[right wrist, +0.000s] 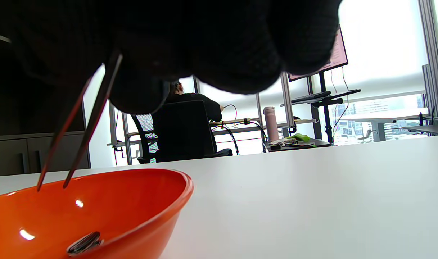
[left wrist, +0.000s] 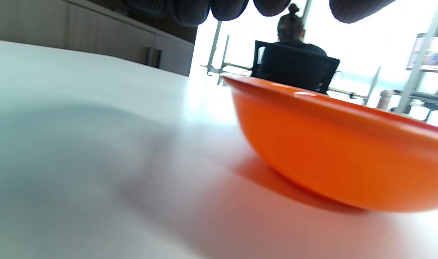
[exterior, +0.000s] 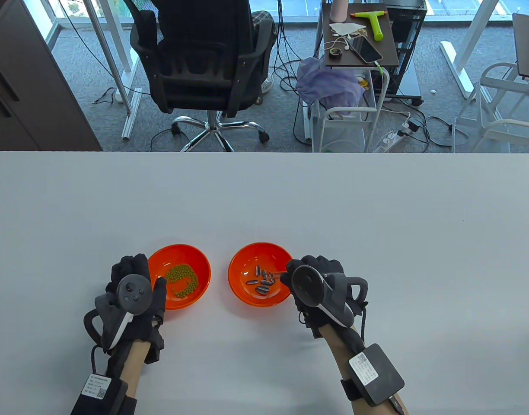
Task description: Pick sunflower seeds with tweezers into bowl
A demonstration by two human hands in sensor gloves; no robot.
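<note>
Two orange bowls sit on the white table. The right bowl [exterior: 238, 276] holds several striped sunflower seeds [exterior: 262, 283]. The left bowl [exterior: 202, 263] holds a heap of green beans [exterior: 183, 280]. My right hand [exterior: 316, 287] grips metal tweezers [right wrist: 78, 126] at the right bowl's right rim. The tweezer tips are apart and empty, a little above the inside of that bowl [right wrist: 132, 201], where one seed [right wrist: 84, 242] shows. My left hand [exterior: 132, 289] rests beside the left bowl's left rim, next to its wall [left wrist: 330, 151]; its fingertips [left wrist: 226, 9] hang at the top edge.
The table's far edge [exterior: 264, 152] runs across the middle of the table view. Beyond it stand a black office chair [exterior: 204, 56] and a cart [exterior: 355, 47] with small items. Bare white tabletop lies around and behind the bowls.
</note>
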